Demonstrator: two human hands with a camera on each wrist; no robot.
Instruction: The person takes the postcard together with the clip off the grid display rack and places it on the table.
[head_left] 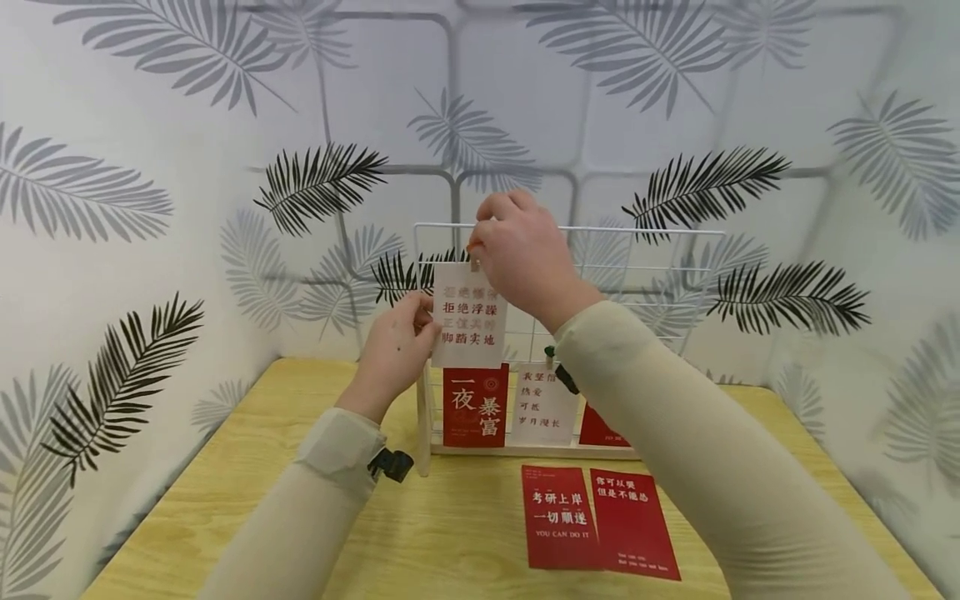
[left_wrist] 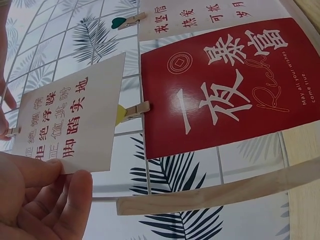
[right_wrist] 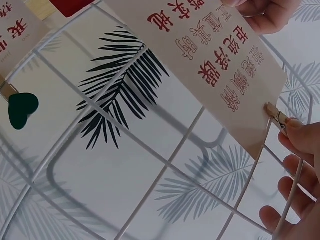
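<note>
Left hand (head_left: 395, 343): pinches the left edge of the white card (head_left: 469, 317), thumb and fingers closed on it.
Right hand (head_left: 519, 248): fingertips closed on a small wooden clip (right_wrist: 276, 116) at the card's top edge.
White card: held up against the white wire rack (head_left: 667, 250), upper left part, above the red card (head_left: 475, 406).
Rack: stands on the wooden table (head_left: 225, 467); another white card (head_left: 545, 404) clipped beside the red one.
Table: two red cards (head_left: 600, 518) lying flat in front of the rack.
</note>
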